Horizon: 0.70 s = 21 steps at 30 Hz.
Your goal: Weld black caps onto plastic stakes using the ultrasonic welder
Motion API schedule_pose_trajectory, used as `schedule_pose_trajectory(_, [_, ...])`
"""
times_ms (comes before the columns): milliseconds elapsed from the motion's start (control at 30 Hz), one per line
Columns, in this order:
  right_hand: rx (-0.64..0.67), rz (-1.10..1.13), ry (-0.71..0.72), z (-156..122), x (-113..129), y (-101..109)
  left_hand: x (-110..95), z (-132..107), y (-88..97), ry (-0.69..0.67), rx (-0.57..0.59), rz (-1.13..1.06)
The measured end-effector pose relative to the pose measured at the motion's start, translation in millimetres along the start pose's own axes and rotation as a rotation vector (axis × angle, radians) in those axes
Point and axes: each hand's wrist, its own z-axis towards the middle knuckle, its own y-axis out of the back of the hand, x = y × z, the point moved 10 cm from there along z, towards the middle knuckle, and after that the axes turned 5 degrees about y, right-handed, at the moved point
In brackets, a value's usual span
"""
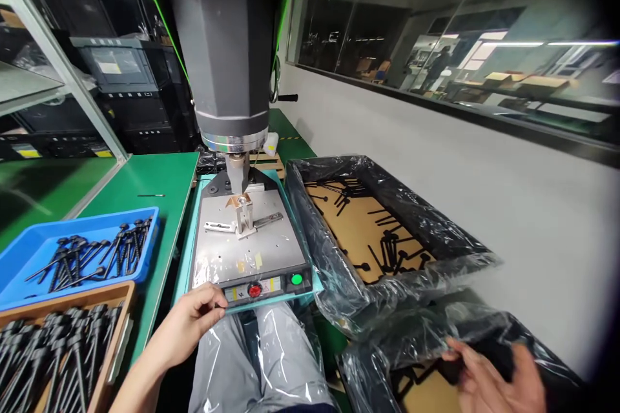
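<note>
My left hand (191, 319) rests at the front edge of the press machine's base plate (247, 248), fingers curled loosely against the edge beside the red button (254, 290); nothing shows in it. My right hand (494, 374) is low at the right, reaching into a cardboard box lined with black plastic (387, 361), its fingers closed around a dark piece I cannot make out. The machine's grey head (227, 45) hangs over a small metal fixture (243, 211) on the plate.
A blue tray (29, 245) of black rod-shaped parts sits at the left, a brown tray (111, 297) with more of them in front of it. A second plastic-lined box (436, 239) with several black parts stands right of the machine. A green button (296, 279) is near the red one.
</note>
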Motion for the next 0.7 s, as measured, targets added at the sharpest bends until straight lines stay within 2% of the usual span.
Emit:
schedule_pose_trajectory(100, [0.174,0.222,-0.066,-29,24,-78,-1,4,-17.8,0.024,0.032,-0.098])
schedule_pose_trajectory(167, [0.441,0.323,-0.180,-64,29,-147,-5,3,-23.2,0.029,0.037,-0.173])
schedule_pose_trajectory(233, [0.685,0.385,-0.274,-104,28,-207,-9,0,-23.6,0.036,0.029,-0.232])
schedule_pose_trajectory(267, [0.792,0.377,-0.288,-123,27,-230,-10,-2,-22.4,0.047,0.021,-0.256])
schedule_pose_trajectory(333, [0.959,0.290,-0.233,-152,24,-264,-8,-7,-19.5,0.080,0.002,-0.299])
schedule_pose_trajectory(433, [1.145,0.021,0.018,-179,26,-292,-4,-14,-11.7,0.092,-0.067,-0.381])
schedule_pose_trajectory(500, [1.190,-0.135,0.266,-188,37,-300,-6,-17,-4.4,0.047,-0.148,-0.439])
schedule_pose_trajectory(567, [1.215,-0.183,0.456,-194,50,-305,-11,-18,0.5,-0.037,-0.208,-0.489])
schedule_pose_trajectory(633, [1.268,-0.174,0.520,-202,55,-309,-16,-18,2.5,-0.112,-0.244,-0.544])
schedule_pose_trajectory(700, [1.316,-0.181,0.518,-207,53,-311,-17,-16,2.5,-0.144,-0.270,-0.591])
